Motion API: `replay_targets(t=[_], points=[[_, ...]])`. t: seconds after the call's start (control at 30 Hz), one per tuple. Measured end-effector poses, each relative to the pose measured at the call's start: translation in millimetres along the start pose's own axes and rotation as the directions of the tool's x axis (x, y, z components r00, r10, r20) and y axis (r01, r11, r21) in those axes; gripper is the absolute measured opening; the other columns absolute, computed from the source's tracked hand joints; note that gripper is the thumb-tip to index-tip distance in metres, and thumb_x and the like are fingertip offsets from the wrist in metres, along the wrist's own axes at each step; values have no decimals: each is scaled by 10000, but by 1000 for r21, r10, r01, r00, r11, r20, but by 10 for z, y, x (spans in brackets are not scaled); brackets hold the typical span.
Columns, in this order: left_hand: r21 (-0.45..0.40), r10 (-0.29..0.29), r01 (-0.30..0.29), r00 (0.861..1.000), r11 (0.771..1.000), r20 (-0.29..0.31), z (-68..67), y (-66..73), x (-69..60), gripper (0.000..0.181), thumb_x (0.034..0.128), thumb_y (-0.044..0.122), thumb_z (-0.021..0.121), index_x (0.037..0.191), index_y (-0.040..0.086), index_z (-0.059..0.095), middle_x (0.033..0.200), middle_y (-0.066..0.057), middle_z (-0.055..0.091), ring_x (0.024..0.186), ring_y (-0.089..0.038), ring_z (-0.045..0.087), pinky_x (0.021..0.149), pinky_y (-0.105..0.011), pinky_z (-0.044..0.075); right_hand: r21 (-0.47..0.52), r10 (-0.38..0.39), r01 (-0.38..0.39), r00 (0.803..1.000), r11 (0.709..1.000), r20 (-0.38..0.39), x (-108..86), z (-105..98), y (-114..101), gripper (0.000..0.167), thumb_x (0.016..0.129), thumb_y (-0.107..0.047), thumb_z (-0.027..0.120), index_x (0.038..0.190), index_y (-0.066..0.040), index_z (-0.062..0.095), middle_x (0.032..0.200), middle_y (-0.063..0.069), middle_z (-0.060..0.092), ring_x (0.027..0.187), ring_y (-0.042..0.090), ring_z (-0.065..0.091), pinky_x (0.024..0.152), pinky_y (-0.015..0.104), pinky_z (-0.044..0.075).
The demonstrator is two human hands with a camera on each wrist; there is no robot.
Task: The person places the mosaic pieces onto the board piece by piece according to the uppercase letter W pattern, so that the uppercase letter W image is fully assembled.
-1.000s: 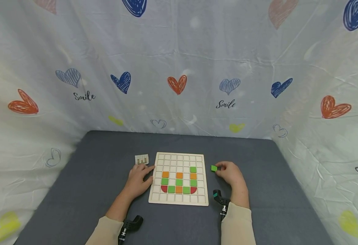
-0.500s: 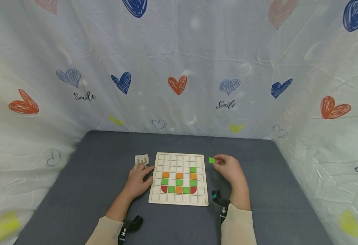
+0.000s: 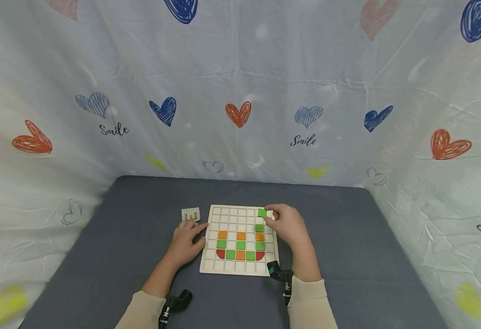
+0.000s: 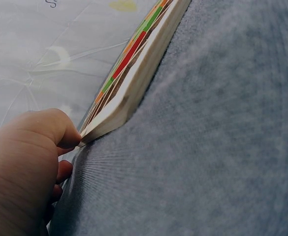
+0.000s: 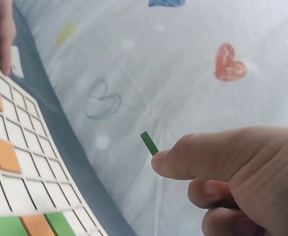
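Note:
A pale wooden grid board (image 3: 233, 273) lies on the table, with orange and green square tiles and rounded red corner tiles set in some cells. My right hand (image 3: 291, 224) pinches a green square tile (image 3: 262, 213) over the board's far right corner. The right wrist view shows that tile (image 5: 149, 142) edge-on, raised above the grid, between thumb and fingers. My left hand (image 3: 184, 242) rests at the board's left edge, index finger and thumb touching it. In the left wrist view the thumb (image 4: 60, 128) meets the corner of the board (image 4: 134, 93).
A small patterned card (image 3: 190, 214) lies just beyond my left fingers. Dark grey cloth (image 3: 322, 196) covers the table. A white curtain with hearts (image 3: 238, 114) hangs behind and on both sides. Black wrist-worn devices (image 3: 178, 300) sit near both sleeves.
My right hand has lifted the green tile from the right of the board, then carried it away from me and left, over the far right corner. The left hand stays in place.

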State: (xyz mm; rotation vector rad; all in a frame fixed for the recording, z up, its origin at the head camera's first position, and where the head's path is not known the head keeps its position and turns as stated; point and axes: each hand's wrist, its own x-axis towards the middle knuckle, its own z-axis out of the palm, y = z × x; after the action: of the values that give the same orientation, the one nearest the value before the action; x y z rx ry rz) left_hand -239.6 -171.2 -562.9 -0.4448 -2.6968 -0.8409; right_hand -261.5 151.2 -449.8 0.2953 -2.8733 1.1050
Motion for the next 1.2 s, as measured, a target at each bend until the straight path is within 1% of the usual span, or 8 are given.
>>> replay_targets(t=[0.1, 0.2, 0.3, 0.43, 0.6, 0.77, 0.9, 1.2], points=[[-7, 2, -2, 1000, 1000, 0, -8, 5, 4, 426, 943, 142, 690, 1363, 69, 679, 1018, -41, 559, 1008, -286, 461, 867, -503, 341, -21, -3, 3, 1000, 1000, -1, 1, 65, -85, 295, 938, -213, 752, 1226, -151, 766, 1017, 88, 712, 845, 223, 641, 666, 393, 486], [1, -1, 1, 1000, 1000, -2, -11, 1, 0, 428, 938, 143, 692, 1360, 74, 683, 1012, -35, 558, 990, -272, 456, 860, -495, 341, -6, -3, 3, 1000, 1000, 31, 19, 137, -159, 298, 942, -228, 751, 1232, -161, 766, 823, 33, 657, 689, 182, 570, 580, 355, 431], [8, -4, 4, 1000, 1000, -3, -15, -4, 7, 425, 935, 140, 690, 1356, 77, 686, 1008, -34, 557, 977, -267, 453, 859, -494, 342, -3, -23, 23, 997, 1000, 78, 53, 206, -217, 303, 949, -229, 745, 1242, -151, 762, 588, -19, 422, 498, 130, 324, 488, 304, 279], [9, -9, 9, 1000, 1000, 1, -14, -2, 7, 424, 936, 140, 686, 1356, 81, 687, 1010, -31, 559, 996, -272, 458, 867, -501, 343, -60, -64, 71, 991, 996, 121, 98, 318, -273, 295, 945, -215, 746, 1227, -129, 768, 556, -44, 385, 464, 109, 274, 459, 279, 239], [8, -16, 16, 1000, 1000, 4, -9, 3, 2, 423, 937, 148, 682, 1355, 83, 689, 992, -16, 554, 981, -260, 454, 862, -493, 343, -139, -78, 100, 984, 985, 157, 163, 480, -359, 282, 932, -213, 739, 1201, -141, 778, 668, -21, 515, 537, 128, 392, 482, 287, 309], [6, -16, 16, 1000, 1000, 3, -9, 5, 4, 423, 934, 149, 687, 1352, 84, 691, 985, -11, 548, 974, -257, 449, 856, -485, 339, -200, -57, 94, 981, 975, 186, 278, 680, -479, 268, 902, -229, 764, 1161, -169, 799, 962, 7, 718, 680, 145, 544, 587, 314, 455], [6, -1, 1, 1000, 1000, -9, -9, -2, 4, 413, 938, 151, 686, 1346, 85, 696, 977, 0, 541, 972, -250, 449, 846, -479, 341, -235, -39, 93, 974, 967, 225, 376, 845, -526, 253, 881, -262, 789, 1117, -175, 815, 1155, 20, 741, 773, 146, 614, 673, 333, 508], [18, 21, -20, 999, 1000, -34, -11, 9, 4, 413, 918, 140, 699, 1327, 83, 708, 971, 11, 544, 961, -238, 459, 828, -468, 356, -292, 4, 85, 957, 953, 291, 481, 1018, -558, 212, 905, -239, 768, 1083, -139, 823, 1065, 0, 753, 753, 136, 610, 730, 352, 530]])
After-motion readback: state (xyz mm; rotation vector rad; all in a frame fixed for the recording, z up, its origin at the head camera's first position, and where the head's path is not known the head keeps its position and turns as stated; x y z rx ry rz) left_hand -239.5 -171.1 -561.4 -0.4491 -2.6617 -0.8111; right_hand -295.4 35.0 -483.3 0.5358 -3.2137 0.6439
